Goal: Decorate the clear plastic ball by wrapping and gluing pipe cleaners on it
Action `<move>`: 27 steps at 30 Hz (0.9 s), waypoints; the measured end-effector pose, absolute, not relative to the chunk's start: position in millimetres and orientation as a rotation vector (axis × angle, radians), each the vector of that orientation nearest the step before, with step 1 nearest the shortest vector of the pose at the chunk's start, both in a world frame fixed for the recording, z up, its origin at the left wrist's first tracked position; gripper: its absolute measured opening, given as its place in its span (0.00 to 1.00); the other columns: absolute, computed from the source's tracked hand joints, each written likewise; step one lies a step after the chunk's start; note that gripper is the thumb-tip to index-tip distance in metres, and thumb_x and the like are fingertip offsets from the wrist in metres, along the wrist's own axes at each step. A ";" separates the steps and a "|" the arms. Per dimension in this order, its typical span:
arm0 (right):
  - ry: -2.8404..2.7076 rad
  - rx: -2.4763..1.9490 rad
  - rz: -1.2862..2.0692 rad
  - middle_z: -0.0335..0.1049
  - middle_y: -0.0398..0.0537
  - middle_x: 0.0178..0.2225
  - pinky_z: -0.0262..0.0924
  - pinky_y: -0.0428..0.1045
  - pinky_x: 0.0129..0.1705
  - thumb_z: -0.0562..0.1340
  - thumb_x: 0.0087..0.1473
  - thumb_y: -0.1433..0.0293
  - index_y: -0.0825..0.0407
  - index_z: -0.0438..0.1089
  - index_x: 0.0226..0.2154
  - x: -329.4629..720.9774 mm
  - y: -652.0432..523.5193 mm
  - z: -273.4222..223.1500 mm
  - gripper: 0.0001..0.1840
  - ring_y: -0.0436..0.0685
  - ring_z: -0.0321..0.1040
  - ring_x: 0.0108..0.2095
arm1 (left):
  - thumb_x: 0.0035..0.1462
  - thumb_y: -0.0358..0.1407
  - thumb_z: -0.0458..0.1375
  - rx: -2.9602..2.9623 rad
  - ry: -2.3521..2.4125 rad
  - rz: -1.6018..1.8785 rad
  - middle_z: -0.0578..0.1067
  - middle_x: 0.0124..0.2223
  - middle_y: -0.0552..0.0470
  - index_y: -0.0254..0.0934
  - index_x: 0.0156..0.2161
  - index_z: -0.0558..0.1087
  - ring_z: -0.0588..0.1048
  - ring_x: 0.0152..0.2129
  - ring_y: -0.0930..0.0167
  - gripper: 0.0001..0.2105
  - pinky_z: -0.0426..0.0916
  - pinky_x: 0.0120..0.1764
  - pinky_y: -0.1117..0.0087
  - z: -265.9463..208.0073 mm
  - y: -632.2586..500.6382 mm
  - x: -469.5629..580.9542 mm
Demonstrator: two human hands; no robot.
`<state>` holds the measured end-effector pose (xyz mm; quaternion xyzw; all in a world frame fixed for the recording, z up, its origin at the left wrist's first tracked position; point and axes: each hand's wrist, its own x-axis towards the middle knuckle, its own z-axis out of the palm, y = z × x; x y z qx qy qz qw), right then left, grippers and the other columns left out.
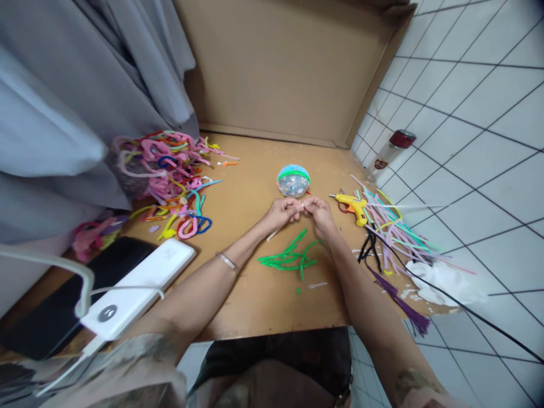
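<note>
My left hand and my right hand meet over the middle of the table, fingertips pinched together. Between them is a thin pale pipe cleaner, one end of which sticks out below my left palm; the rest is mostly hidden by the fingers. Just beyond my fingers sits a clear ball with a light blue top and a green band around it. Several cut green pipe cleaners lie loose between my forearms.
A yellow glue gun lies right of my hands, beside a pile of pipe cleaners and a bottle. Left are a tangled heap of coloured pipe cleaners and a white power bank with a cable. A cardboard panel stands behind.
</note>
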<state>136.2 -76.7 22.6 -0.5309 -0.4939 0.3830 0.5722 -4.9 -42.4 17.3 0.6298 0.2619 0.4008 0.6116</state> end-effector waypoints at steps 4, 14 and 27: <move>-1.082 -1.191 0.967 0.62 0.39 0.18 0.52 0.46 0.26 0.64 0.42 0.65 0.50 0.64 0.21 136.9 -77.4 23.8 0.08 0.48 0.55 0.20 | 0.52 0.45 0.64 1.431 0.581 0.930 0.70 0.21 0.56 0.33 0.29 0.73 0.65 0.17 0.79 0.14 0.58 0.23 0.76 19.8 -43.6 -3.9; -1.135 -1.213 0.775 0.63 0.40 0.23 0.55 0.46 0.29 0.60 0.50 0.48 0.49 0.67 0.27 134.2 -75.0 17.4 0.21 0.50 0.60 0.25 | 0.52 0.43 0.64 1.349 0.662 0.965 0.69 0.20 0.57 0.34 0.29 0.72 0.63 0.16 0.79 0.13 0.57 0.22 0.76 15.5 -36.4 -6.6; -1.074 -1.123 0.781 0.60 0.38 0.20 0.54 0.46 0.29 0.63 0.48 0.58 0.48 0.60 0.22 124.4 -74.3 8.8 0.15 0.49 0.55 0.22 | 0.51 0.47 0.64 1.433 0.554 0.906 0.68 0.20 0.57 0.34 0.27 0.72 0.63 0.16 0.79 0.16 0.56 0.23 0.76 19.3 -40.3 -5.2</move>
